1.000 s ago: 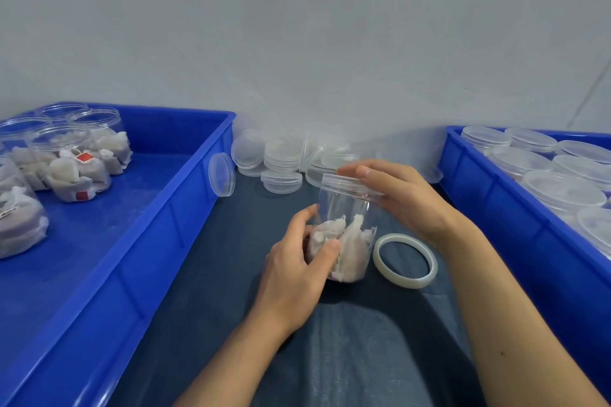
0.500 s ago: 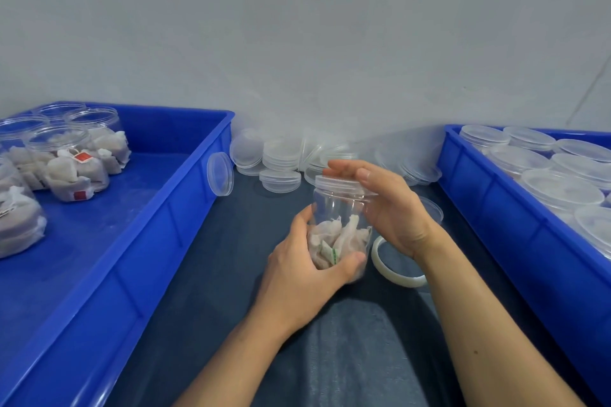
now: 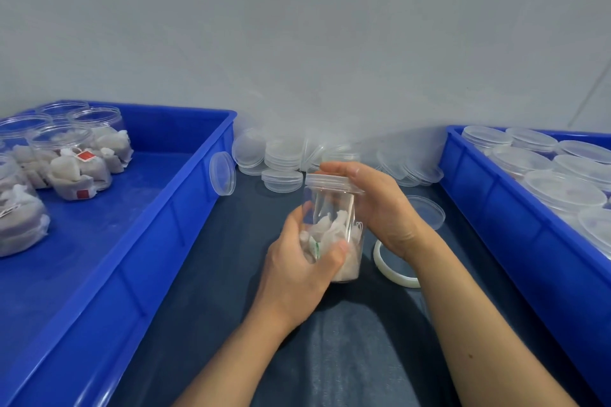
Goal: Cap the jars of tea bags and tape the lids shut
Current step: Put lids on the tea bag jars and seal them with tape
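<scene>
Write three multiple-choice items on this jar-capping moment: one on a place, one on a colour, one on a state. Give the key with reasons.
1. Where does the tape roll lie?
A. In the left bin
B. On the dark cloth, right of the held jar
C. On top of the lid stack

2. What colour are the two bins?
A. Blue
B. Green
C. Grey

3. What state is the held jar in?
A. Open, no lid
B. Lying on its side
C. Upright with a lid on its mouth

Key:
1 B: the white ring lies on the cloth under the right hand.
2 A: the left bin and right bin are both blue.
3 C: the left hand grips the body, and the right hand's fingers wrap the clear lid on top.
</scene>
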